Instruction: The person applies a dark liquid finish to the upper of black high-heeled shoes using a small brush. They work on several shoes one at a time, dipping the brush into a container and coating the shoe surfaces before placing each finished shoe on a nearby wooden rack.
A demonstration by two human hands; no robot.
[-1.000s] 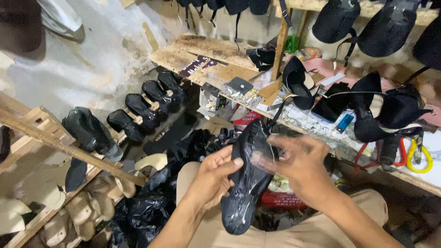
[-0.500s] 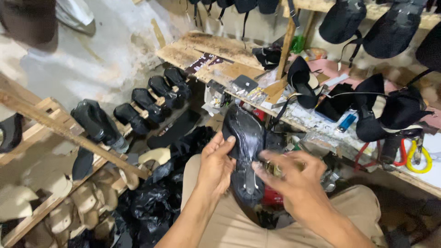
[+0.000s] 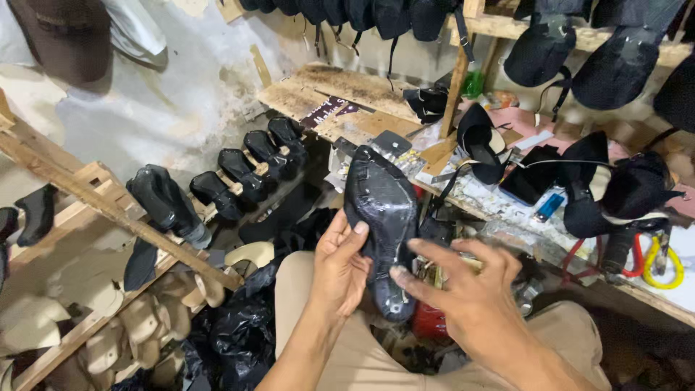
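1. Two hands on one black shoe [image 3: 381, 217], sole up, held above the lap, just in front of the workbench [image 3: 347, 101].
2. Left hand [image 3: 340, 268]: fingers curled around the shoe's left edge, gripping.
3. Right hand [image 3: 463, 289]: fingers spread, forefinger tip pressing the sole near the heel.
4. Left of the shoe: black lasted shoes [image 3: 246, 170] in a row on a wooden rack [image 3: 108, 210].

The shoe [image 3: 382, 217] you had was glossy black, its sole streaked with pale grey scuffs. Your trousers [image 3: 362, 355] were plain tan. Lasted shoes on the rack [image 3: 246, 170] were shiny black too, the bare lasts [image 3: 123, 340] below them pale cream. The desk [image 3: 326, 94] was raw brown wood, with a blue lighter [image 3: 549, 206], a yellow ring [image 3: 662, 261] and a red loop [image 3: 579, 253].
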